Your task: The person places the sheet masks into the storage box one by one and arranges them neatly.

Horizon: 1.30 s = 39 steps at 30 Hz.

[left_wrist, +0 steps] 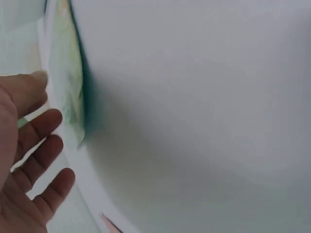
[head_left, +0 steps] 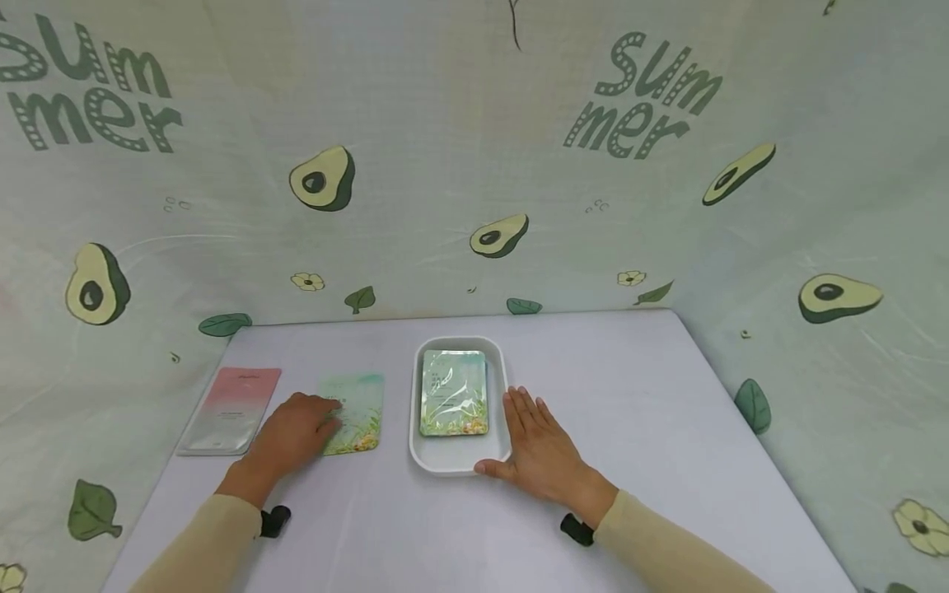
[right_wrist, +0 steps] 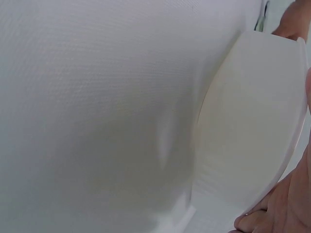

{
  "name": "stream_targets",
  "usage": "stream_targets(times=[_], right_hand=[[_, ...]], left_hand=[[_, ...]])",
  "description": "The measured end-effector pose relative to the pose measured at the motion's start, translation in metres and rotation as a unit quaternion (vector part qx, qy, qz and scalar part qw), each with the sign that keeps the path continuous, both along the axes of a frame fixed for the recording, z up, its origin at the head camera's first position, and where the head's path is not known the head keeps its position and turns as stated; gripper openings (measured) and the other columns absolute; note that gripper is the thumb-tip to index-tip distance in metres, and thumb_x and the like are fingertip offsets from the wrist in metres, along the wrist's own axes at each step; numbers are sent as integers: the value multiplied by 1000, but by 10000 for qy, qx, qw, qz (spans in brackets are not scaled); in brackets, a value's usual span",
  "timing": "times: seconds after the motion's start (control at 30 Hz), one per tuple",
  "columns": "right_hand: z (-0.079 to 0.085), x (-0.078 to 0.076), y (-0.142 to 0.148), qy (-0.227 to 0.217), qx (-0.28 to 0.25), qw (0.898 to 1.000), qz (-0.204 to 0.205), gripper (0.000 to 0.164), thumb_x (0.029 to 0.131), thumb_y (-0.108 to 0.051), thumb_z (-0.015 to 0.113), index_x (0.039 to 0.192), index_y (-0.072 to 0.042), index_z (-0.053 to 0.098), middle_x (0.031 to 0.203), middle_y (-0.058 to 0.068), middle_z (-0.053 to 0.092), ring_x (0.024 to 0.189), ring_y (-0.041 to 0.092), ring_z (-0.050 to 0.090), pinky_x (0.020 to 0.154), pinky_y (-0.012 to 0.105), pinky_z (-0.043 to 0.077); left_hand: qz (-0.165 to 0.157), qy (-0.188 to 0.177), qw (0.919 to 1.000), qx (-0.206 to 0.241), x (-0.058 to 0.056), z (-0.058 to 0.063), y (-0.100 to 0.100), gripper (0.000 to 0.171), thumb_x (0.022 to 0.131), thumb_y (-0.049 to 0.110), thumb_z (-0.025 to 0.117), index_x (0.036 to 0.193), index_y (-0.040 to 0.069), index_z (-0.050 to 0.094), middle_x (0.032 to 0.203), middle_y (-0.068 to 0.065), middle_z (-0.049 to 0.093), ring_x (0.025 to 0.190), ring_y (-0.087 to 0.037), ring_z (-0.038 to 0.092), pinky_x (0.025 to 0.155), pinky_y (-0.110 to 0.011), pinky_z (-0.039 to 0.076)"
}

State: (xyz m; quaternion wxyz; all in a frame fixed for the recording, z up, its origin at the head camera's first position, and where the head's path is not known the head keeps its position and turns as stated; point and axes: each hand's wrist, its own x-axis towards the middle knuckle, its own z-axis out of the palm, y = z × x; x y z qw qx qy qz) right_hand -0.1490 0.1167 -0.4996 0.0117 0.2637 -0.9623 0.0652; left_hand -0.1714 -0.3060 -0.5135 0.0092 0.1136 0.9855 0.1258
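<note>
On the left side of the table my left hand (head_left: 292,436) reaches over the near left part of a flat green packet (head_left: 359,413) printed with plants. In the left wrist view the fingers are loosely bent and spread beside the packet (left_wrist: 70,77), not closed round it. My right hand (head_left: 544,457) rests against the right side of a white tray (head_left: 460,466), fingers straight along the rim and thumb at the near right corner. Inside the tray lies a similar shiny green packet (head_left: 455,394); whether others lie beneath it I cannot tell.
Left of my left hand lies a pink and silver packet (head_left: 233,410), partly behind the wrist. A white cloth covers the table (head_left: 608,371). Behind it hangs a pale curtain (head_left: 415,165) printed with avocados and leaves.
</note>
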Motion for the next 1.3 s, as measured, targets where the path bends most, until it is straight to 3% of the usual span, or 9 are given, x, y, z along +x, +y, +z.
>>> stream_targets(times=[0.13, 0.23, 0.37, 0.63, 0.83, 1.07, 1.3], right_hand=[[1, -1, 1, -66, -22, 10000, -32, 119, 93, -85, 47, 163, 10, 25, 169, 29, 29, 160, 41, 25, 129, 57, 25], [1, -1, 1, -123, -34, 9999, -49, 120, 93, -86, 47, 163, 9, 25, 169, 29, 28, 161, 40, 24, 129, 56, 25], [1, 0, 0, -178, -55, 9998, -46, 121, 92, -87, 45, 163, 9, 24, 169, 29, 28, 161, 40, 24, 129, 56, 24], [2, 0, -1, -121, 25, 9999, -56, 120, 92, -87, 45, 163, 9, 27, 169, 28, 31, 160, 40, 25, 129, 57, 25], [4, 1, -1, -139, 72, 9998, -91, 119, 92, -86, 46, 163, 9, 27, 169, 28, 30, 161, 40, 25, 129, 57, 24], [4, 2, -1, -118, 99, 9998, -82, 120, 93, -86, 45, 163, 9, 26, 169, 28, 30, 161, 39, 25, 129, 56, 24], [4, 1, 0, -128, 98, 9999, -60, 119, 93, -85, 45, 163, 9, 25, 169, 28, 29, 160, 40, 25, 129, 57, 24]], left_hand=[[-10, 35, 9987, -512, -24, 2, -11, 86, 88, 61, 79, 149, 4, 58, 131, -24, 63, 120, -45, 54, 102, -65, 47], [-51, -28, 9968, -793, -39, 0, -17, 116, 75, 79, 79, 157, 2, 47, 131, -28, 58, 117, -46, 51, 100, -66, 46], [-87, -192, 9953, -941, -48, 1, -20, 131, 69, 87, 75, 159, -1, 41, 133, -32, 53, 121, -50, 47, 101, -70, 42], [-57, -464, 9938, -1006, -53, 4, -15, 129, 64, 91, 73, 153, 0, 50, 139, -32, 50, 128, -54, 42, 104, -73, 37], [-7, -215, 9965, -808, -53, 7, -9, 123, 62, 82, 85, 142, -4, 51, 137, -33, 49, 126, -55, 43, 101, -72, 39], [37, 261, 9956, -897, -51, 8, -7, 119, 63, 73, 91, 141, -4, 45, 138, -34, 47, 126, -54, 42, 102, -71, 41], [43, 746, 9935, -860, -40, 13, -4, 113, 68, 63, 94, 142, -4, 42, 137, -33, 45, 127, -53, 39, 103, -69, 40]])
